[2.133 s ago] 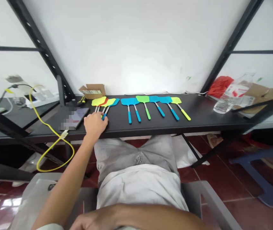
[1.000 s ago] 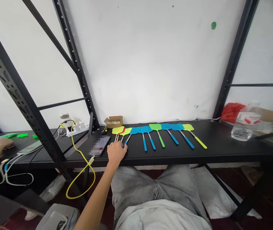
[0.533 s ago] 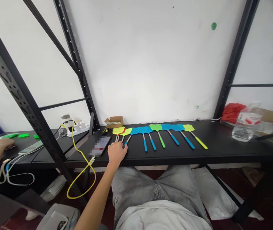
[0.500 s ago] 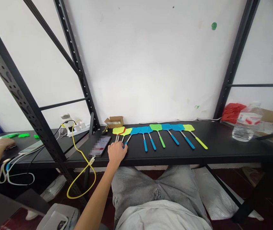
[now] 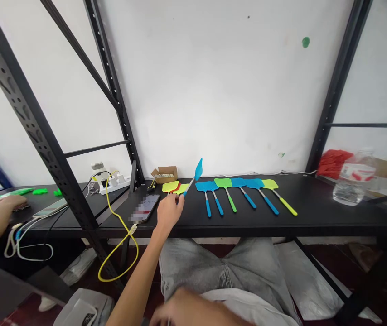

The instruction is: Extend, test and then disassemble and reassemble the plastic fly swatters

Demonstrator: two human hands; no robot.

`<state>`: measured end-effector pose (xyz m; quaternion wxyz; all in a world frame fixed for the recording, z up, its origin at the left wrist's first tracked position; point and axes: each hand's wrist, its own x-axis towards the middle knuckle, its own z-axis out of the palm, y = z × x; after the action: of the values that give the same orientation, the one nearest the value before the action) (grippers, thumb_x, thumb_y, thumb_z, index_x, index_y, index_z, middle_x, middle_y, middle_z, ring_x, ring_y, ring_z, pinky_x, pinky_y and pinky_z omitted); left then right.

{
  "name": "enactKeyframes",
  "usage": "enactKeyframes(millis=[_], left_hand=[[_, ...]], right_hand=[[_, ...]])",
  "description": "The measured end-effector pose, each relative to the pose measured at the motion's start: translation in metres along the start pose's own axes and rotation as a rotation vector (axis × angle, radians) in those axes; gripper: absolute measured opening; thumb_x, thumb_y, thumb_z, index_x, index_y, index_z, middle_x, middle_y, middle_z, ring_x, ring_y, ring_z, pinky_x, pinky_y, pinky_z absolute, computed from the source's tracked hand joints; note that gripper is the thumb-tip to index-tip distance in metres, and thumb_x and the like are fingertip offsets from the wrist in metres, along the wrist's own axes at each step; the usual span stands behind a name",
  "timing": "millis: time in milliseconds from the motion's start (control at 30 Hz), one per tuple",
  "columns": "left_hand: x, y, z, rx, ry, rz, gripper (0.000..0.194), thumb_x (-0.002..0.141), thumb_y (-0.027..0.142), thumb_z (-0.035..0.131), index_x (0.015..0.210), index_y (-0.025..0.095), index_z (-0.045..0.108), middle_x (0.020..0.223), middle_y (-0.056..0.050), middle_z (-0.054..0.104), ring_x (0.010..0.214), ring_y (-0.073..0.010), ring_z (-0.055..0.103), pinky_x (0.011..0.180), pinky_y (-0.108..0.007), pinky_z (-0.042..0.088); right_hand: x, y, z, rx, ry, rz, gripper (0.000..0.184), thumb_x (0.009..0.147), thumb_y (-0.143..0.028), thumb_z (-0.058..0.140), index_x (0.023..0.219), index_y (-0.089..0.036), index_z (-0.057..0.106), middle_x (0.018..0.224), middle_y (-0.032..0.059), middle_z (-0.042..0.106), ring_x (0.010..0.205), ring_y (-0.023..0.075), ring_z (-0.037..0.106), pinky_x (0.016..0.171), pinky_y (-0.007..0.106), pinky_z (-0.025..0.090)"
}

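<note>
My left hand (image 5: 169, 211) is closed around the grip of a blue fly swatter (image 5: 198, 169), which is lifted off the shelf with its head turned nearly edge-on. Just beyond that hand lie yellow fly swatters (image 5: 170, 186) with a bit of red showing between them; their handles are partly covered by my fingers. To the right, several fly swatters are laid out in a fanned row: blue ones, a green one (image 5: 223, 183) and, at the end, a yellow one (image 5: 270, 184). Low in the view, my right hand (image 5: 190, 308) is over my lap, smeared by motion, its fingers unclear.
A phone (image 5: 145, 208) with a yellow cable (image 5: 125, 233) lies left of my hand, near a small cardboard box (image 5: 165, 174). A water bottle (image 5: 354, 181) stands at right. Black rack posts (image 5: 44, 131) rise either side. A co-worker's hand (image 5: 12, 202) is at far left.
The blue swatter in my left hand has come up off the shelf, its head swinging upright. My right hand has entered at the bottom. The view has shifted slightly.
</note>
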<state>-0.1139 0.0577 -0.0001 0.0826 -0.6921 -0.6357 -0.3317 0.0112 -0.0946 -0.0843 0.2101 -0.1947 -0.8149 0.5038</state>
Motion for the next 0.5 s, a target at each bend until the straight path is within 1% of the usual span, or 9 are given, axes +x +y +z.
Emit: enactKeyframes(millis=[33, 67, 133, 200, 267, 333, 367, 433, 500], left_hand=[[0.000, 0.004, -0.003, -0.078, -0.014, 0.016, 0.040, 0.095, 0.042, 0.038, 0.072, 0.018, 0.060, 0.072, -0.005, 0.066, 0.069, -0.0194, 0.061, 0.062, -0.028, 0.032], [0.000, 0.010, -0.006, -0.158, -0.030, 0.039, 0.042, 0.096, 0.043, 0.037, 0.069, 0.018, 0.058, 0.068, -0.004, 0.064, 0.066, -0.0181, 0.059, 0.060, -0.027, 0.032], [-0.002, 0.023, -0.011, -0.309, -0.058, 0.108, 0.045, 0.097, 0.043, 0.033, 0.067, 0.018, 0.056, 0.064, -0.002, 0.062, 0.064, -0.0166, 0.057, 0.059, -0.027, 0.032], [-0.007, 0.040, -0.013, -0.437, -0.091, 0.189, 0.046, 0.098, 0.043, 0.031, 0.069, 0.018, 0.056, 0.065, -0.002, 0.062, 0.064, -0.0159, 0.056, 0.060, -0.026, 0.033], [-0.015, 0.059, -0.012, -0.522, -0.143, 0.258, 0.047, 0.099, 0.044, 0.028, 0.070, 0.018, 0.056, 0.066, -0.001, 0.061, 0.063, -0.0154, 0.055, 0.060, -0.026, 0.034], [-0.025, 0.077, -0.008, -0.557, -0.205, 0.313, 0.047, 0.099, 0.043, 0.027, 0.070, 0.019, 0.055, 0.066, -0.001, 0.060, 0.063, -0.0152, 0.055, 0.060, -0.025, 0.034], [-0.030, 0.084, -0.006, -0.553, -0.236, 0.341, 0.046, 0.099, 0.043, 0.027, 0.070, 0.019, 0.054, 0.066, -0.001, 0.060, 0.063, -0.0153, 0.055, 0.060, -0.025, 0.034], [-0.037, 0.093, -0.001, -0.514, -0.289, 0.386, 0.045, 0.099, 0.042, 0.028, 0.070, 0.020, 0.054, 0.066, -0.001, 0.060, 0.062, -0.0157, 0.055, 0.060, -0.025, 0.033], [-0.042, 0.096, 0.001, -0.463, -0.323, 0.406, 0.044, 0.099, 0.041, 0.029, 0.069, 0.020, 0.052, 0.065, -0.002, 0.059, 0.061, -0.0159, 0.054, 0.059, -0.026, 0.032]], right_hand=[[0.002, 0.003, -0.023, -0.007, 0.064, 0.014, 0.019, 0.091, -0.033, 0.059, 0.106, -0.024, 0.066, 0.097, 0.0041, 0.068, 0.081, 0.0165, 0.064, 0.070, 0.028, 0.051], [0.002, 0.005, -0.048, -0.010, 0.171, 0.037, 0.019, 0.091, -0.032, 0.057, 0.105, -0.023, 0.067, 0.087, 0.0030, 0.069, 0.073, 0.0149, 0.063, 0.065, 0.026, 0.049], [-0.002, 0.006, -0.103, 0.170, 0.505, 0.093, 0.023, 0.090, -0.037, 0.057, 0.099, -0.019, 0.068, 0.078, 0.0032, 0.069, 0.059, 0.0122, 0.060, 0.055, 0.023, 0.046], [-0.012, 0.003, -0.153, 0.450, 0.731, 0.074, 0.033, 0.089, -0.045, 0.057, 0.107, -0.019, 0.067, 0.094, 0.0083, 0.072, 0.064, 0.0132, 0.062, 0.053, 0.023, 0.047], [-0.026, -0.001, -0.188, 0.610, 0.840, 0.012, 0.037, 0.087, -0.048, 0.060, 0.110, -0.020, 0.067, 0.114, 0.0115, 0.069, 0.076, 0.0158, 0.065, 0.056, 0.023, 0.050], [-0.040, -0.002, -0.207, 0.710, 0.876, -0.075, 0.037, 0.087, -0.050, 0.061, 0.111, -0.022, 0.068, 0.120, 0.0100, 0.066, 0.083, 0.0171, 0.066, 0.057, 0.023, 0.051], [-0.045, -0.001, -0.212, 0.747, 0.893, -0.121, 0.037, 0.087, -0.050, 0.061, 0.110, -0.023, 0.068, 0.118, 0.0087, 0.067, 0.083, 0.0168, 0.065, 0.056, 0.023, 0.051], [-0.052, 0.004, -0.215, 0.808, 0.943, -0.183, 0.035, 0.086, -0.050, 0.063, 0.107, -0.023, 0.070, 0.106, 0.0065, 0.070, 0.077, 0.0153, 0.064, 0.053, 0.022, 0.049], [-0.054, 0.011, -0.214, 0.853, 1.006, -0.175, 0.029, 0.084, -0.046, 0.067, 0.099, -0.022, 0.072, 0.091, 0.0048, 0.071, 0.070, 0.0136, 0.062, 0.050, 0.021, 0.047]])
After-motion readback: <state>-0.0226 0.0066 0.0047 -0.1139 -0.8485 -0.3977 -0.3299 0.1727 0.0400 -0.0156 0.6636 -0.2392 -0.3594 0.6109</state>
